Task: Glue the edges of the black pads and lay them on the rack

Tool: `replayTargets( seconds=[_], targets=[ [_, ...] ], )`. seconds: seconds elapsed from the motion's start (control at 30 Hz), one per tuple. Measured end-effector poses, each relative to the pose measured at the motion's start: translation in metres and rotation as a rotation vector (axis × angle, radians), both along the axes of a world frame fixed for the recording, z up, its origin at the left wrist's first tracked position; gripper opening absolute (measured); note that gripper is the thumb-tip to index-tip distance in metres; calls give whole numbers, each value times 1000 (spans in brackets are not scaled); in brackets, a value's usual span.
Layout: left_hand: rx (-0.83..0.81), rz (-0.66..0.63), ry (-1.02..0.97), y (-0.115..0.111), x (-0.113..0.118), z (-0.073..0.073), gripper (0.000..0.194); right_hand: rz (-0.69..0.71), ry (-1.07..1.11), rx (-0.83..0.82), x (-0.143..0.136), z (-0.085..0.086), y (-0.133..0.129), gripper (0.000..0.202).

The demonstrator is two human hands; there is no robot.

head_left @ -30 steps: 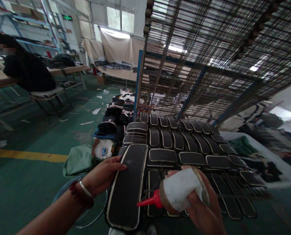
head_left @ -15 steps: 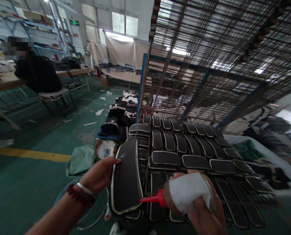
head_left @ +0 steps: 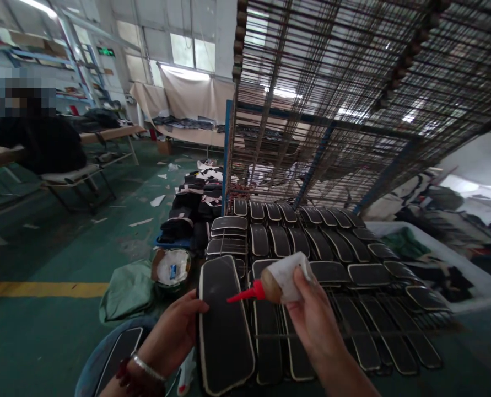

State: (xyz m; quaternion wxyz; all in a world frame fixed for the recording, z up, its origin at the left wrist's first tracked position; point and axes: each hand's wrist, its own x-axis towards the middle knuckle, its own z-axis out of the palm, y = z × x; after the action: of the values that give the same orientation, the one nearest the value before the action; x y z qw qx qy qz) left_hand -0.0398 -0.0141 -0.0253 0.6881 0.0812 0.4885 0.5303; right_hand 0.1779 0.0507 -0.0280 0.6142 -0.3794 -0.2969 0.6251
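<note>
Panel (head_left: 226, 331) is located in front of the wearer, at the lower center of the view, dark-faced with a pale line along its border. Left hand (head_left: 174, 325) holds it by the left edge: the thumb lies on the face, closed against the panel; the other fingers are partly hidden, so their exact spread cannot be told. A silver bracelet (head_left: 146, 368) and dark red beads (head_left: 130, 380) encircle the left wrist.

Right hand (head_left: 311, 317) grips the bottle (head_left: 284, 277), fingers wrapped closed around its pale body. The bottle is tilted, with its red nozzle (head_left: 247, 293) directed left and slightly down. The nozzle tip overlaps the panel face in this view; whether the two touch cannot be told.

Behind and to the right, other panels (head_left: 303, 242) lie in rows on wire supports. Above these, a wire rack (head_left: 332, 71) with a blue post (head_left: 227, 165) at its left side slants overhead. To the left of the panel are a tub (head_left: 158, 270) containing a small blue item (head_left: 173, 271), and a green bag (head_left: 127, 292) beside the tub. A further dark panel (head_left: 120, 350) rests on a round blue surface (head_left: 88, 361) below the bag. At far left, a co-worker (head_left: 50, 146) in dark clothing sits on a stool (head_left: 74, 173) at a bench (head_left: 117, 132). A yellow stripe (head_left: 42, 289) crosses the green floor (head_left: 63, 237).
</note>
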Motion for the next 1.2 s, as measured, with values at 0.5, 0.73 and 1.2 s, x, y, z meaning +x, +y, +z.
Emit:
replayTargets(
  seconds=[0.5, 0.73, 1.2],
  targets=[
    [62, -159, -27, 9, 3, 11, 38, 261, -212, 186, 25, 6, 4, 44],
    [118, -221, -85, 7, 9, 10, 41, 133, -187, 379, 28, 13, 17, 40],
    [-48, 160, 114, 36, -28, -47, 35, -247, 710, -561, 100, -25, 1, 29]
  ],
)
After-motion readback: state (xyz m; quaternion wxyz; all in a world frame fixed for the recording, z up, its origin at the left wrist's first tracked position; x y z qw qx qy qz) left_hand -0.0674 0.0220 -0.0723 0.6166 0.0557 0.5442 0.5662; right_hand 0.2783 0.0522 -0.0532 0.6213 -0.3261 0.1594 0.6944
